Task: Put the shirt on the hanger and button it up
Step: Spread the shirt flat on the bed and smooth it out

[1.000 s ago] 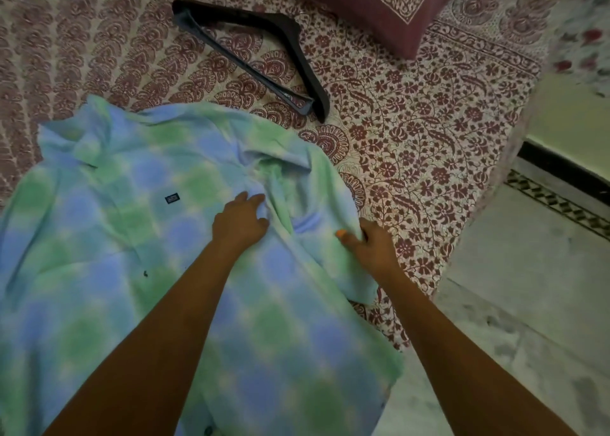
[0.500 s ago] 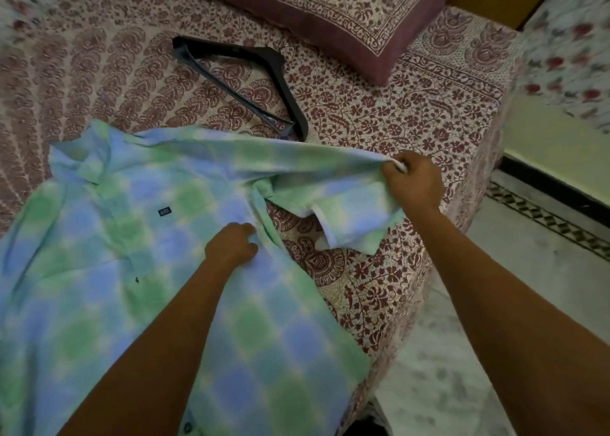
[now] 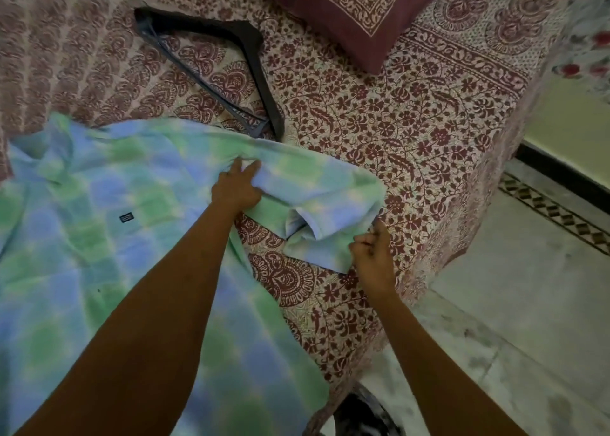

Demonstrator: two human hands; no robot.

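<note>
A blue and green checked shirt (image 3: 99, 237) lies spread on the bed, with one short sleeve (image 3: 323, 201) stretched out to the right. My left hand (image 3: 236, 188) pinches the cloth where that sleeve joins the shoulder. My right hand (image 3: 373, 250) grips the lower edge of the sleeve's cuff. A black hanger (image 3: 254, 72) lies flat on the bedsheet just beyond the shirt, untouched by either hand.
The bed (image 3: 412, 131) has a maroon floral sheet, and a maroon pillow (image 3: 356, 9) sits at the far side. The bed's edge drops to a pale tiled floor (image 3: 511, 320) on the right. A dark object (image 3: 363, 416) lies on the floor near the bed's corner.
My left hand moved up from the shirt front to the shoulder seam. My right hand came down from the raised sleeve end to its lower cuff, and the sleeve now lies flatter.
</note>
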